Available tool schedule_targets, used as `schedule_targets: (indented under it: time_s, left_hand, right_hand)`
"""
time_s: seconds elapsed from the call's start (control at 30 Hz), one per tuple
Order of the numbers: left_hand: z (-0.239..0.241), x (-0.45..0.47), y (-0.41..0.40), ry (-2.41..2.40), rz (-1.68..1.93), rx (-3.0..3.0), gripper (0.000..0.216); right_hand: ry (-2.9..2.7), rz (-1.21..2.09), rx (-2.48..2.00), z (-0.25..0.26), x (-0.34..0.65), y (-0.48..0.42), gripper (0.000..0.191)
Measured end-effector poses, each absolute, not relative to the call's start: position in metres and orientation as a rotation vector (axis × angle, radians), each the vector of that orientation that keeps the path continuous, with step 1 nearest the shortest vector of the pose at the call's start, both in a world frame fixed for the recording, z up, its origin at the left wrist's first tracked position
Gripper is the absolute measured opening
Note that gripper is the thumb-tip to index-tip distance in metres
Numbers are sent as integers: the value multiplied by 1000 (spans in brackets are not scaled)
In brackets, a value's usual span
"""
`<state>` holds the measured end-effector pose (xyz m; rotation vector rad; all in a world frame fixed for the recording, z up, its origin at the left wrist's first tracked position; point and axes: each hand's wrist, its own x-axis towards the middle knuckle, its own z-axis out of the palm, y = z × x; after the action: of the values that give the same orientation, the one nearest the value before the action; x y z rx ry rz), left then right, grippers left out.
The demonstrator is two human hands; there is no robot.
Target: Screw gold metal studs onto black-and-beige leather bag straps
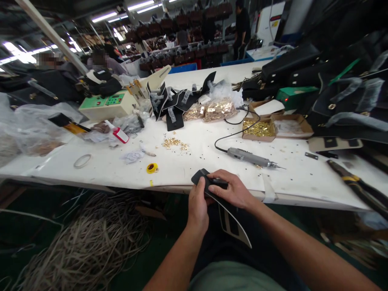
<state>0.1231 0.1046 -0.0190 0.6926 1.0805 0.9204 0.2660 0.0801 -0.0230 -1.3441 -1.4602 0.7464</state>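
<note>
Both my hands hold a flat black leather piece (230, 218) at the near edge of the white table (121, 169). My left hand (197, 206) grips its left side with fingers closed. My right hand (232, 190) presses over its upper end, fingers curled on it. The piece hangs down past the table edge toward my lap. A grey electric screwdriver (251, 157) with a black cord lies on the table just beyond my right hand. A small pile of gold fittings (175, 144) lies further back, and a yellow tape roll (152, 168) sits to the left.
Cardboard boxes of gold parts (259, 129), bags of brass hardware (220, 110), black leather pieces (178, 103) and a green-panel machine (107, 106) stand further back. Pliers (357, 184) lie at right. Strap offcuts (85, 242) pile on the floor. Other people sit at far left.
</note>
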Motion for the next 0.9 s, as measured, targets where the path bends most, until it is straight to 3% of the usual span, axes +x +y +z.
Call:
schedule_targets:
  time_s: [0.2,0.37,0.47,0.67,0.9]
  left_hand:
    - [-22,125,89,1084,1012,655,37]
    - [-23,109,89,1177,1007,402,19]
    - [-23,100,87,1150,980,372,20]
    - [-16,90,76,1039,934,450,35]
    - [-7,82,66,966,861,600,34]
  right_hand:
    - [-1404,643,-1320,-8,265,58,29]
    - [-1167,244,-1804,-29,326,28,25]
    - [-1173,61,-2115,-50,367,20,26]
    - [-1313,-7,-2412,-58,387,31,28]
    - [-1288,0,-2523,-51,389,39,29]
